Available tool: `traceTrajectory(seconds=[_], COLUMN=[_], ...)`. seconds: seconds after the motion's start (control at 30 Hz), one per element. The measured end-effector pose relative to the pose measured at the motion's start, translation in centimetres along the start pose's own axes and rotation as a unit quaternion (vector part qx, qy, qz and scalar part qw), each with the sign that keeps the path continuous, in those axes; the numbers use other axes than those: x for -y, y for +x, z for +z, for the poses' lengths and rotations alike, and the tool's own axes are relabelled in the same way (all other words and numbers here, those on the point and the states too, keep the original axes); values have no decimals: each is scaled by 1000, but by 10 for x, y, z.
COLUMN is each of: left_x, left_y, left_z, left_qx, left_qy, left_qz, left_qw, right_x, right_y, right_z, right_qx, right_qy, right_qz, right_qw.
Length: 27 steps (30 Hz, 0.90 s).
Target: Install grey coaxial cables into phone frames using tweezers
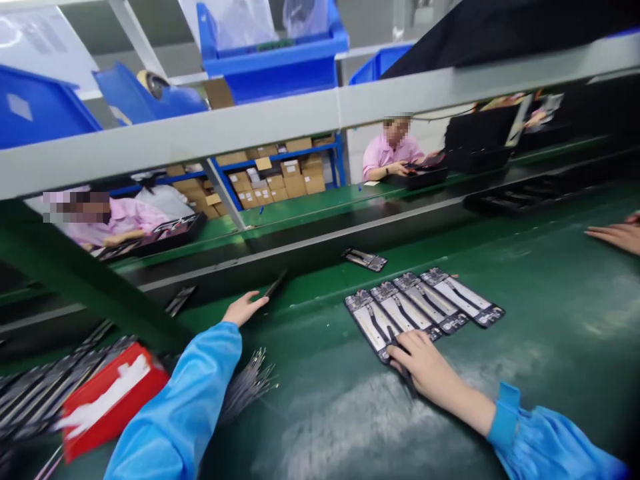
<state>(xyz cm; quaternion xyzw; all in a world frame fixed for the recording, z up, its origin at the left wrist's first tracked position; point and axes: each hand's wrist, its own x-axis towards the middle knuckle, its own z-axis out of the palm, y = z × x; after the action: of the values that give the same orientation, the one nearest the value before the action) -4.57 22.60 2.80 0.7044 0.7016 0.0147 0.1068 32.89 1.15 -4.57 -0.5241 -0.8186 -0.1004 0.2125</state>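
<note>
My left hand (245,308) reaches out over the bench with a thin dark panel (276,284) between thumb and fingers; the panel is seen nearly edge-on and looks like a phone assembly. Closed around a dark, slim tool (409,381), my right hand (423,363) is over the lower end of the leftmost opened phone (367,323). That phone lies in a slanted row with several like it, each with a circuit board at the top and a silvery middle crossed by a black strip. Another opened phone (365,259) lies apart, farther back.
A bundle of thin cables (250,383) lies by my left sleeve. Left of it are a red box (115,400) with white material and several more phones (30,393). A green post (90,273) and a grey rail (280,117) stand ahead. Another person's hand (617,235) rests at right.
</note>
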Motion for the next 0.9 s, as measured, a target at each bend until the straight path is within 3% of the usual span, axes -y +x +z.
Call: traceTrajectory(seconds=[0.1, 0.17, 0.2, 0.33, 0.5, 0.6, 0.7, 0.8, 0.9], left_x=[-15, -25, -28, -26, -7, -7, -13, -16, -19], left_y=[-65, -111, -131, -182, -195, -195, -191, -189, -195], left_z=[7, 14, 19, 35, 42, 47, 52, 55, 60], left_qx=[-11, -83, -92, -86, -71, -99, -122, -113, -97], left_qy=[2, 42, 48, 40, 78, 142, 181, 168, 111], left_qz=[82, 193, 231, 339, 400, 437, 468, 466, 439], left_qw=[997, 977, 967, 936, 911, 883, 857, 861, 886], right_x=[0, 6, 12, 54, 102, 113, 114, 107, 98], right_y=[1, 3, 5, 14, 24, 23, 18, 14, 14], right_z=[-5, -6, -6, -6, -2, 6, 14, 20, 17], right_qx=[-13, -25, -32, -41, 32, 64, 41, 18, 48], right_qy=[10, 21, 31, 94, 122, 101, 90, 125, 198], right_qz=[-35, -66, -84, -159, -171, -155, -171, -194, -177], right_qw=[999, 997, 995, 982, 977, 981, 980, 973, 963])
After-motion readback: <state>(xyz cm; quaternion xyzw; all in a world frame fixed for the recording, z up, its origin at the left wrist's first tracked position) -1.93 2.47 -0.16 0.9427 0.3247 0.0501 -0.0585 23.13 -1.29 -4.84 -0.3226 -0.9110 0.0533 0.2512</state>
